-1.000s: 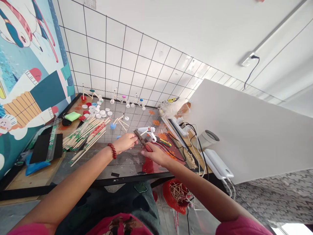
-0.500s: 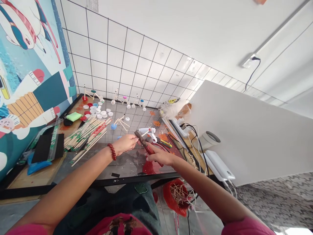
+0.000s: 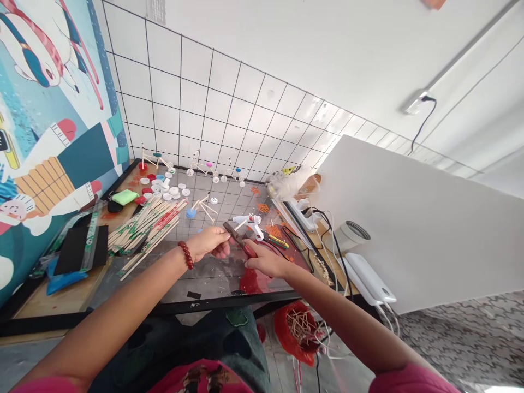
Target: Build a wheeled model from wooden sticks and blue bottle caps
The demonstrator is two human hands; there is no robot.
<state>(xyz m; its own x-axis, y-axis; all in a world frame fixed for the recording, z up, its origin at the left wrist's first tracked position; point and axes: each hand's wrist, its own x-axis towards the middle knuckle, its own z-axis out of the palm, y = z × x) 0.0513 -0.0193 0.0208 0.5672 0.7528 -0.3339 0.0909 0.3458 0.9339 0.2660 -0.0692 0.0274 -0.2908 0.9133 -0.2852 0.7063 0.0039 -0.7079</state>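
My right hand (image 3: 264,259) is wrapped round the red handles of a pair of pliers (image 3: 237,236), whose dark jaws point up and left. At those jaws, my left hand (image 3: 210,243) pinches something small; a short pale stick (image 3: 241,224) shows just beyond the tool, and I cannot tell what holds it. A white glue gun (image 3: 251,220) lies behind the pliers. To the left, a stick frame with a blue cap (image 3: 191,213) stands on the table, and a pile of wooden sticks (image 3: 143,229) lies farther left.
Bottle caps (image 3: 166,188) and small stick models (image 3: 202,168) line the back of the table (image 3: 204,284). On the right are cables, a power strip (image 3: 305,215) and a white cup (image 3: 352,234). A red bag of sticks (image 3: 297,327) hangs below the front edge.
The pliers' handles have drawn closer together in my right hand. The fingers of my left hand have shifted slightly at the jaws.
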